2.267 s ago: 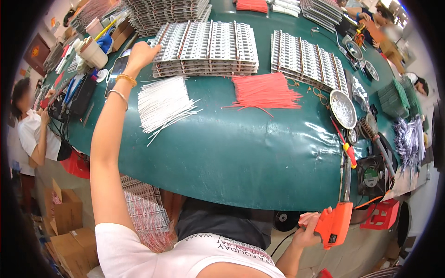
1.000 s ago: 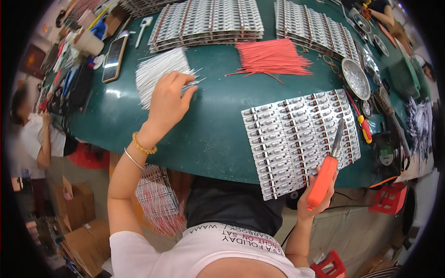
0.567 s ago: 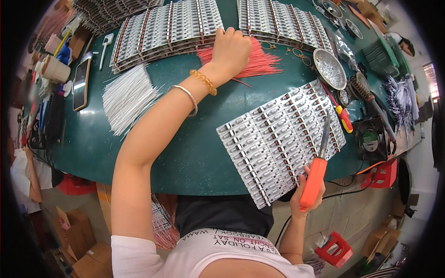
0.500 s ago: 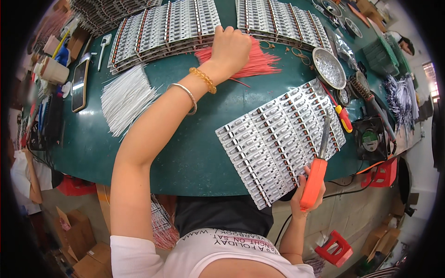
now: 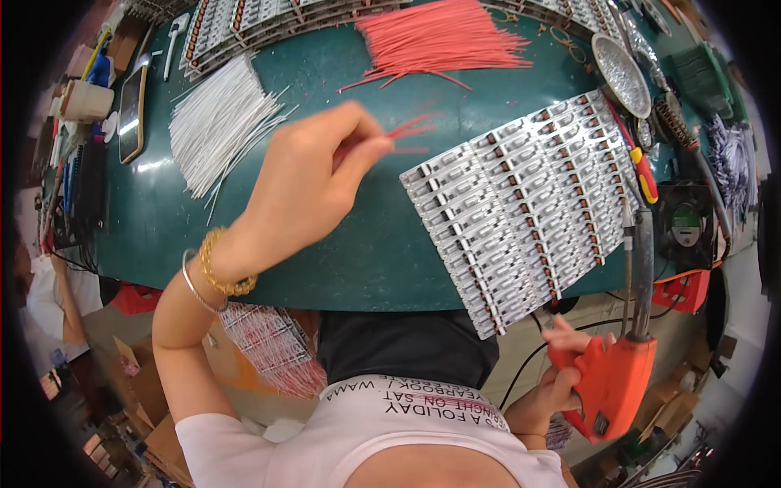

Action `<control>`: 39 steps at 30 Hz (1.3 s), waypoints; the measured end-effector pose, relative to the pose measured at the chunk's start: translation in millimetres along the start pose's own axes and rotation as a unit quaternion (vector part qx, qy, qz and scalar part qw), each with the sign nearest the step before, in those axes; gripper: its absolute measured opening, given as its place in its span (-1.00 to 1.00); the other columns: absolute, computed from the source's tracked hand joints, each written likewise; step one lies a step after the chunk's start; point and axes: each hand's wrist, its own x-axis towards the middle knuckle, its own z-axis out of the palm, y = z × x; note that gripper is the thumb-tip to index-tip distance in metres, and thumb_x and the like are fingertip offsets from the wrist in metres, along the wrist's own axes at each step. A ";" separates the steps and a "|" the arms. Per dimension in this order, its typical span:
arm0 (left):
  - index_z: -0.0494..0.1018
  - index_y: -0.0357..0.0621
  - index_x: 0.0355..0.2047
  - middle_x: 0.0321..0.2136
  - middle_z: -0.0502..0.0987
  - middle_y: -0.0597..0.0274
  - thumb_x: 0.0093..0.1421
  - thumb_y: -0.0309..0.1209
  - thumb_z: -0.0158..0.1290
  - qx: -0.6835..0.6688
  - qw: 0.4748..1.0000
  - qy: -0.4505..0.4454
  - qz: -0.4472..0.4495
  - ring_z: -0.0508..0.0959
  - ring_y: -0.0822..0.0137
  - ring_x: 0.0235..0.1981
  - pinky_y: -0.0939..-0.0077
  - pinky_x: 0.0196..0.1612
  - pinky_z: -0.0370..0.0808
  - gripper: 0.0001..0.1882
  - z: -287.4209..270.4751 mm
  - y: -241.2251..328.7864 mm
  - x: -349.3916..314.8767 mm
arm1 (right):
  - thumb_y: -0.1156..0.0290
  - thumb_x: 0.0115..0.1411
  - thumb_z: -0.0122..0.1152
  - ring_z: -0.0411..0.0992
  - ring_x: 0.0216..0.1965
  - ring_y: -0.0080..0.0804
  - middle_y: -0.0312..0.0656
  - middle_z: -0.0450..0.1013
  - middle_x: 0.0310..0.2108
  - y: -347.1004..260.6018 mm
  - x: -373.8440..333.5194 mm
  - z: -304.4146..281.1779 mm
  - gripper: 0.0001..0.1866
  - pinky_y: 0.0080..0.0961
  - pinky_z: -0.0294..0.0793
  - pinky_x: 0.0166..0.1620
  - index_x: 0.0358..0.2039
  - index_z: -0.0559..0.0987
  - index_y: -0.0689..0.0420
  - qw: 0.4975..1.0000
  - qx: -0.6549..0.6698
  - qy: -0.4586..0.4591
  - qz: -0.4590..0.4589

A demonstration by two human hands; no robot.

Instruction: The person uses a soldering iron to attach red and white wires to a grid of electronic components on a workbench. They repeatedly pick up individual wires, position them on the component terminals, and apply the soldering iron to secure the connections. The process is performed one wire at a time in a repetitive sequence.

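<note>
My left hand (image 5: pixel 313 175) is closed in a pinch on a few thin red wires (image 5: pixel 413 128), their ends sticking out to the right. It hangs over the green table, left of a panel of small grey-white parts (image 5: pixel 521 203) set in rows. Beyond the hand lies a pile of red wires (image 5: pixel 443 37); a bundle of white wires (image 5: pixel 220 122) lies to its left. At the table's near right edge my right hand (image 5: pixel 561 374) grips an orange soldering gun (image 5: pixel 622 382), with its metal barrel pointing away from me. Some fingers are hidden behind its handle.
Stacked panels (image 5: pixel 268 28) line the far side of the table (image 5: pixel 358 272). A metal bowl (image 5: pixel 622 77), a red-yellow screwdriver (image 5: pixel 643 175) and a small black fan (image 5: pixel 687 224) stand to the right. A phone (image 5: pixel 133 114) lies at the left. A cable runs below the right hand.
My left hand has come back from the red pile toward me with a few red wires. My right hand has moved right and nearer with the soldering gun, whose barrel now stands off the panel.
</note>
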 end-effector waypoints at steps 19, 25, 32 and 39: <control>0.48 -0.31 -0.45 -0.64 0.46 0.40 0.19 -0.50 0.15 -0.125 0.988 -0.064 -0.057 0.30 0.71 -0.64 0.75 -0.61 0.21 -0.87 17.8 -37.3 -37.6 | 0.23 -0.16 0.13 0.35 -0.62 -0.48 -0.37 0.32 -0.68 -19.5 -39.1 31.3 -0.74 -0.56 0.31 -0.49 -0.50 0.45 0.15 0.954 0.000 -0.140 0.266; 0.49 -0.31 -0.47 -0.66 0.46 0.35 0.16 -0.52 0.16 -0.093 0.994 -0.043 -0.037 0.30 0.68 -0.68 0.71 -0.63 0.21 -0.88 18.4 -38.5 -38.5 | 0.42 -0.19 0.23 0.38 -0.48 -0.33 -0.29 0.40 -0.52 -18.6 -29.1 10.0 -0.88 -0.42 0.29 -0.43 -0.56 0.49 0.05 0.912 -0.169 -0.322 0.189; 0.49 -0.30 -0.48 -0.66 0.46 0.32 0.14 -0.52 0.17 -0.076 0.996 -0.037 -0.017 0.31 0.64 -0.69 0.69 -0.63 0.22 -0.89 23.0 -37.8 -35.6 | 0.52 -0.26 0.15 0.35 -0.51 -0.26 -0.27 0.39 -0.56 -20.9 -42.6 13.7 -0.87 -0.36 0.29 -0.43 -0.58 0.48 0.05 0.942 -0.138 -0.225 0.210; 0.49 -0.30 -0.49 -0.66 0.47 0.30 0.14 -0.53 0.18 -0.058 0.998 -0.031 -0.021 0.33 0.64 -0.68 0.68 -0.63 0.22 -0.89 19.6 -37.8 -38.4 | 0.56 -0.18 0.04 0.37 -0.51 -0.32 -0.24 0.38 -0.57 -23.8 -22.7 19.3 -0.93 -0.44 0.34 -0.39 -0.62 0.45 0.08 0.936 -0.081 -0.279 0.199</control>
